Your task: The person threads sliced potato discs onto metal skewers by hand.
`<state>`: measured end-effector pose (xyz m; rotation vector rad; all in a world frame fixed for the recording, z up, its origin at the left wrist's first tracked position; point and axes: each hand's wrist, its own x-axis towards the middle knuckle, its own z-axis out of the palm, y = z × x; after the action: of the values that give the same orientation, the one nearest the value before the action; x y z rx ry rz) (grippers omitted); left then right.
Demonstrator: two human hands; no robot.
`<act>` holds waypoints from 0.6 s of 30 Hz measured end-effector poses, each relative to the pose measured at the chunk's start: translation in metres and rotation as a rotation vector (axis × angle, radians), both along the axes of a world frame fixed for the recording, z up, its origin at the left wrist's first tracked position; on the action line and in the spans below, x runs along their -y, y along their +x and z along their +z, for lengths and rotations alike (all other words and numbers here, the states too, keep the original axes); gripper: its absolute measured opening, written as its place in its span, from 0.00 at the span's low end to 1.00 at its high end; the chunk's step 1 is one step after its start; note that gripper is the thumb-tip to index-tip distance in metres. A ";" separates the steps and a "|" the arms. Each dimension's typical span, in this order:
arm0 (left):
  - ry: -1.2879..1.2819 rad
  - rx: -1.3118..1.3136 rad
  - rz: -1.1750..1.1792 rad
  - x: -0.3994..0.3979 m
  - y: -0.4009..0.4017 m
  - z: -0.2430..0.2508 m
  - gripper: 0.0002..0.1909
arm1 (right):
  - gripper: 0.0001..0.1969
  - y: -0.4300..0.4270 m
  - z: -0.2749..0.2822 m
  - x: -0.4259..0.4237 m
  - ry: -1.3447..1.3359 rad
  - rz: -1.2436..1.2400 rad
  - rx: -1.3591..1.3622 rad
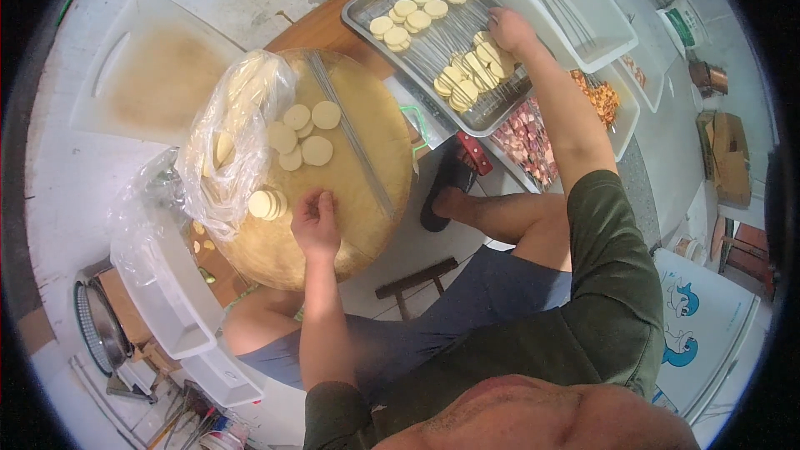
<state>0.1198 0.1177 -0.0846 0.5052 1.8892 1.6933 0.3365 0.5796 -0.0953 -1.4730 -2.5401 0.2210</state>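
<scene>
My left hand (317, 222) hovers over or rests on the round wooden block (369, 237), its fingers curled; whether they hold anything is not visible. Just left of it stands a short row of pale round slices (267, 205). More slices (317, 150) lie loose farther up the block, beside a bundle of thin metal skewers (350, 128). A clear plastic bag (234, 144) of pale food overlaps the block's left edge. My right hand (509, 28) reaches to the right rim of a metal tray (406, 65), at the ends of skewers. Skewered slices (465, 78) lie in that tray; its fingertips are partly hidden.
A white plastic bin (615, 44) with skewers stands beyond my right hand. Skewered meat (527, 144) and a bin of orange-coated pieces (603, 100) lie under my right forearm. A red-handled tool (475, 153) sits near the tray. White bins (181, 319) stand left of my leg.
</scene>
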 end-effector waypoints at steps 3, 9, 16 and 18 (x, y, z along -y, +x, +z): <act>-0.023 0.017 -0.010 0.000 0.001 0.005 0.07 | 0.19 -0.016 -0.005 -0.008 -0.099 -0.053 -0.077; 0.009 0.051 0.030 0.000 0.001 -0.006 0.07 | 0.19 -0.030 -0.015 -0.033 -0.130 -0.004 -0.044; 0.009 0.075 0.031 0.002 0.000 -0.002 0.07 | 0.18 -0.038 -0.012 -0.024 -0.166 -0.024 -0.016; 0.025 0.046 0.028 0.002 0.000 -0.004 0.06 | 0.17 -0.042 -0.010 -0.024 -0.153 -0.038 0.105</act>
<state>0.1197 0.1154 -0.0888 0.4472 1.8527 1.7335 0.2946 0.6034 -0.1051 -1.6265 -2.6264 0.3487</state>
